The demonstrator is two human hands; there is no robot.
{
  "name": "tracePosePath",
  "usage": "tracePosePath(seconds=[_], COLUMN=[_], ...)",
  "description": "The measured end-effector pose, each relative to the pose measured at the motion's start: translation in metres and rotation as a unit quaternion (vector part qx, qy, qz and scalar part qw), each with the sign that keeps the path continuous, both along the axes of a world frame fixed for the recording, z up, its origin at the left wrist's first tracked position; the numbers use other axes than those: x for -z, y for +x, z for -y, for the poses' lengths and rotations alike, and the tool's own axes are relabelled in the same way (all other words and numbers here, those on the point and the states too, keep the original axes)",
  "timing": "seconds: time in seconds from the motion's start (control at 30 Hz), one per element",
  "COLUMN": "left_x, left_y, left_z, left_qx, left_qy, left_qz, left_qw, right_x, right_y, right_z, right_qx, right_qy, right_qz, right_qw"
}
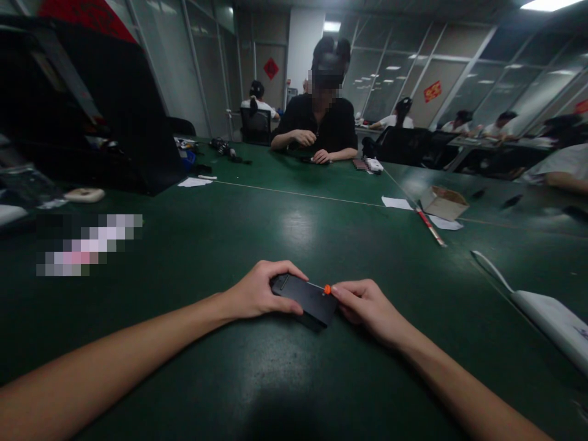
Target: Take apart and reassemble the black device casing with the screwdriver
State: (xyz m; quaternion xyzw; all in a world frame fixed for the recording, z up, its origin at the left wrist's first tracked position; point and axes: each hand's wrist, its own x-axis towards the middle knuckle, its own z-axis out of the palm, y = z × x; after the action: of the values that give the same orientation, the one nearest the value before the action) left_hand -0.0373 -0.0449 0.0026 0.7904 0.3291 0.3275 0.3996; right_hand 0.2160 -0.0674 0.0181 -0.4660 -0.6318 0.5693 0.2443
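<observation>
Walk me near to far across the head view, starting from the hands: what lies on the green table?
Left hand and right hand on the black device → small cardboard box → white paper slip → seated person in black.

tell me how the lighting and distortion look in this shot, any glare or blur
Head view: dim overall, lit by ceiling panels that leave soft glare patches on the green table; wide-angle distortion bends the edges and stretches both forearms; the left hand and right hand on the black device are fairly sharp, while the far workers are soft; two patches are pixelated.
</observation>
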Motion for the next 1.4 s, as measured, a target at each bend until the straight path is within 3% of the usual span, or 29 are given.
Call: tracePosePath(seconds=[0.1, 0.17, 0.27, 0.33, 0.37, 0.43, 0.57, 0.67, 0.93, 1.2, 1.3, 1.37, 1.4], left_x=[-0.001, -0.001, -0.002, -0.003, -0.003, -0.004, -0.003, -0.002, 0.001, 0.004, 0.004, 0.004, 0.004], left_y=[0.001, 0.002, 0.002, 0.002, 0.002, 0.002, 0.002, 0.002, 0.002, 0.003, 0.004, 0.006, 0.007], left_z=[0.000, 0.000, 0.000, 0.000, 0.001, 0.001, 0.000, 0.000, 0.000, -0.005, -0.006, -0.007, -0.008], left_qx=[-0.003, -0.004, -0.008, -0.011, -0.014, -0.014, -0.013, -0.018, -0.065, -0.084, -0.094, -0.101, -0.104], left_qy=[-0.004, -0.011, -0.021, -0.027, -0.029, -0.028, -0.023, -0.017, -0.036, -0.042, -0.041, -0.062, -0.078], left_qz=[0.001, 0.003, 0.011, 0.018, 0.019, 0.018, 0.015, 0.018, 0.071, 0.123, 0.136, 0.157, 0.174], left_qw=[1.000, 1.000, 1.000, 0.999, 0.999, 0.999, 1.000, 1.000, 0.995, 0.988, 0.985, 0.980, 0.976], right_x=[0.000, 0.001, 0.004, 0.006, 0.006, 0.006, 0.001, -0.004, -0.009, 0.002, 0.004, 0.005, 0.006], right_y=[-0.001, 0.000, 0.004, 0.007, 0.007, 0.007, 0.000, -0.002, 0.021, 0.031, 0.027, 0.019, 0.012], right_z=[0.001, 0.002, 0.003, 0.002, 0.002, 0.001, 0.000, -0.001, -0.010, -0.021, -0.017, -0.011, -0.006], right_qx=[-0.002, -0.009, -0.032, -0.043, -0.045, -0.041, -0.044, -0.041, -0.003, 0.055, 0.068, 0.064, 0.057], right_qy=[0.045, 0.163, 0.407, 0.492, 0.501, 0.464, 0.246, 0.166, 0.350, 0.405, 0.479, 0.507, 0.503], right_qz=[0.021, 0.061, 0.117, 0.137, 0.141, 0.135, 0.103, 0.094, 0.186, 0.384, 0.354, 0.297, 0.260], right_qw=[0.999, 0.985, 0.906, 0.859, 0.853, 0.874, 0.963, 0.981, 0.918, 0.828, 0.800, 0.807, 0.823])
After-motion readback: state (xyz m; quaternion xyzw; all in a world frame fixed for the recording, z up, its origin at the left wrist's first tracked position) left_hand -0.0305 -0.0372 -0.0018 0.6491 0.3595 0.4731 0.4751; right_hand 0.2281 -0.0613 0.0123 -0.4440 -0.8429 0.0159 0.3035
